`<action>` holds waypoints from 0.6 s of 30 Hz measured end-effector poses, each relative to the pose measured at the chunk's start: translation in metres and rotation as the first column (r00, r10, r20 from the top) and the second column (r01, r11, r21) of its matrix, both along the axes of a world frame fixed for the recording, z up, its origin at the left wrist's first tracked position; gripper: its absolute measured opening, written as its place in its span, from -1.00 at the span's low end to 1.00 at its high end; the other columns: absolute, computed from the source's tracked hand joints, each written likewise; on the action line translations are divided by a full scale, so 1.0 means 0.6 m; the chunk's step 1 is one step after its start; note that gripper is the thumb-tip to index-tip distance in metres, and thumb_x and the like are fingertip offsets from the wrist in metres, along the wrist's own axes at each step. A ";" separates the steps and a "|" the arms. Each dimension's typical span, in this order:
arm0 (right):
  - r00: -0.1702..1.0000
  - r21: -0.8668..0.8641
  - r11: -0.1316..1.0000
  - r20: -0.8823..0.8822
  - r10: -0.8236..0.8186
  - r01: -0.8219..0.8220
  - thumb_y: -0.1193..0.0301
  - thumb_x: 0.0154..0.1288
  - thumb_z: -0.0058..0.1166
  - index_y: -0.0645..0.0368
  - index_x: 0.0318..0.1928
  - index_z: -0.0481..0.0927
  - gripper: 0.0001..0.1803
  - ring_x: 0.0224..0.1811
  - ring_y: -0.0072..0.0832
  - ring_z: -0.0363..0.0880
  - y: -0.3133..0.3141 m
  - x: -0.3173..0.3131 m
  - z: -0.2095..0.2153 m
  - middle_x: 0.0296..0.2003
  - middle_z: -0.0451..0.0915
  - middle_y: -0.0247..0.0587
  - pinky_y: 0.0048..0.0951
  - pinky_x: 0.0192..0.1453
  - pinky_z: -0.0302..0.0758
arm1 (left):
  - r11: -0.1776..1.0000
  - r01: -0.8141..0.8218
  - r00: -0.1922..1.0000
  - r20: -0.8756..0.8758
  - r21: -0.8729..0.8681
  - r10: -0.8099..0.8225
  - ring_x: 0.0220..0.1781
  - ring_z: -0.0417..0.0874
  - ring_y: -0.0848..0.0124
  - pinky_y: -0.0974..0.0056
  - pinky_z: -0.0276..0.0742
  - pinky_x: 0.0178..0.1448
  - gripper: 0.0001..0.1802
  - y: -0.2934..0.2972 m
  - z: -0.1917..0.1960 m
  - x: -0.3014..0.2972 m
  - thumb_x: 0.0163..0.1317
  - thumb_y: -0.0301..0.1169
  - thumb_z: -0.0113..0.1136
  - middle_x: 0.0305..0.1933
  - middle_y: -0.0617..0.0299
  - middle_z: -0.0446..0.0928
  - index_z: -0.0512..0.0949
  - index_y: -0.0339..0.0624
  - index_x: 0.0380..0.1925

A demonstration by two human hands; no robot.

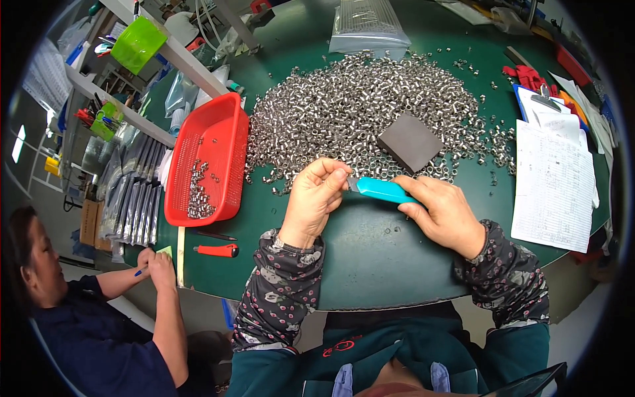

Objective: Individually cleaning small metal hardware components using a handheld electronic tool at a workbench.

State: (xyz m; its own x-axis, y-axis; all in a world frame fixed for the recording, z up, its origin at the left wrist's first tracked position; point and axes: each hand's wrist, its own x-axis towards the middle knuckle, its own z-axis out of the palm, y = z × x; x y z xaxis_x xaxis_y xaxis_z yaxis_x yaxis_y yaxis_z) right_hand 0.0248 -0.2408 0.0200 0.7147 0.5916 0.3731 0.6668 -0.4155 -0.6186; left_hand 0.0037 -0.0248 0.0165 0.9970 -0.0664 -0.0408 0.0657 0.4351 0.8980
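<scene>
My right hand (441, 210) is wrapped round a teal utility knife (383, 190), its blade toward the left. The fingers of my left hand (313, 196) are pinched together at the blade's tip; what sits between them is mostly hidden and too small to name. Beyond both hands spreads a large heap of small silver metal rings (357, 106) on the green table (390, 264). A dark square block (410, 141) lies on the heap's near right edge, just past my right hand.
At the left stands a red plastic basket (231, 192) with some metal rings inside. A red utility knife (217, 251) lies near it. Paper sheets (554, 185) and a clipboard (539, 99) are at the right. A co-worker (99, 317) sits at the lower left, holding a pen.
</scene>
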 end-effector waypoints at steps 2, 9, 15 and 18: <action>0.996 -0.032 0.999 0.088 -0.034 0.037 0.38 0.00 0.05 0.13 -0.16 0.41 -0.68 -0.50 -0.22 0.41 0.001 -0.001 0.003 -0.55 0.38 -0.17 -0.28 -0.42 0.35 | 1.000 -0.003 1.000 -0.001 0.004 0.003 -0.75 0.13 0.74 0.63 -0.02 -0.72 -0.89 -0.001 0.001 0.000 0.14 -0.44 0.03 -0.59 0.34 0.40 0.44 -0.25 -0.37; 0.980 -0.053 0.998 0.194 -0.035 0.046 0.45 -0.06 0.06 0.12 -0.13 0.39 -0.61 -0.52 -0.26 0.36 0.002 0.001 0.000 -0.58 0.32 -0.19 -0.31 -0.45 0.30 | 0.998 -0.040 0.998 -0.047 0.047 0.042 -0.76 0.14 0.74 0.63 -0.01 -0.72 -0.89 -0.002 -0.001 0.000 0.13 -0.42 0.04 -0.62 0.34 0.38 0.45 -0.25 -0.42; 0.959 -0.084 0.992 0.277 -0.065 0.091 0.40 -0.08 0.11 0.12 -0.16 0.41 -0.62 -0.52 -0.31 0.40 0.002 0.000 0.003 -0.57 0.34 -0.23 -0.33 -0.44 0.33 | 0.993 -0.052 0.997 -0.059 0.105 0.058 -0.78 0.09 0.73 0.63 -0.03 -0.74 -0.86 -0.006 -0.002 0.002 0.18 -0.38 -0.01 -0.64 0.36 0.32 0.42 -0.23 -0.45; 0.949 -0.083 0.992 0.309 -0.064 0.094 0.40 -0.09 0.11 0.12 -0.16 0.41 -0.62 -0.51 -0.33 0.39 0.003 -0.001 0.005 -0.57 0.34 -0.25 -0.34 -0.44 0.32 | 0.995 -0.051 0.996 -0.066 0.088 0.056 -0.77 0.10 0.74 0.63 -0.04 -0.74 -0.87 -0.003 -0.004 0.002 0.16 -0.38 0.01 -0.65 0.37 0.32 0.42 -0.22 -0.46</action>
